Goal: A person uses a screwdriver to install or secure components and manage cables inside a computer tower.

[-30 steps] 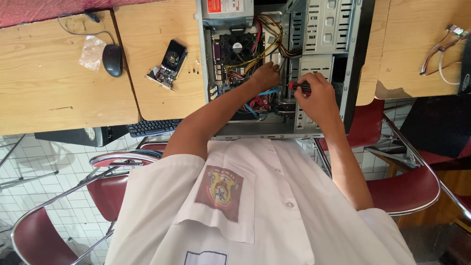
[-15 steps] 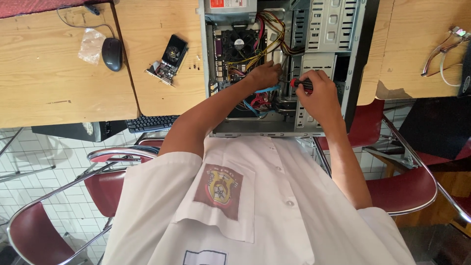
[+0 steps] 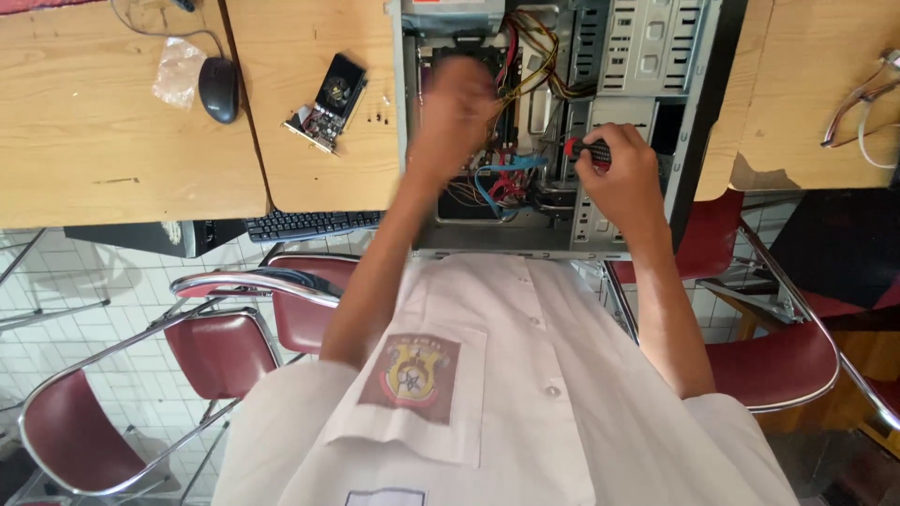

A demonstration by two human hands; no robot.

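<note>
An open grey computer case (image 3: 689, 112) lies on its side between two wooden desks, with coloured cables (image 3: 502, 178) and drive bays showing inside. My right hand (image 3: 619, 173) is closed around a red and black screwdriver (image 3: 586, 148) at the drive cage. My left hand (image 3: 455, 108) is blurred with motion above the motherboard area; I cannot tell whether it holds anything. A loose graphics card (image 3: 328, 101) rests on the desk to the left of the case.
A black mouse (image 3: 217, 89) and a clear plastic bag (image 3: 178, 70) lie on the left desk (image 3: 103, 150). A black keyboard (image 3: 309, 225) sits below the desk edge. Red chairs with chrome frames (image 3: 225, 347) stand on both sides. Cables (image 3: 858, 94) lie on the right desk.
My left hand has lifted from the cables low in the case up toward the motherboard. The right hand stays on the screwdriver. The view has shifted slightly.
</note>
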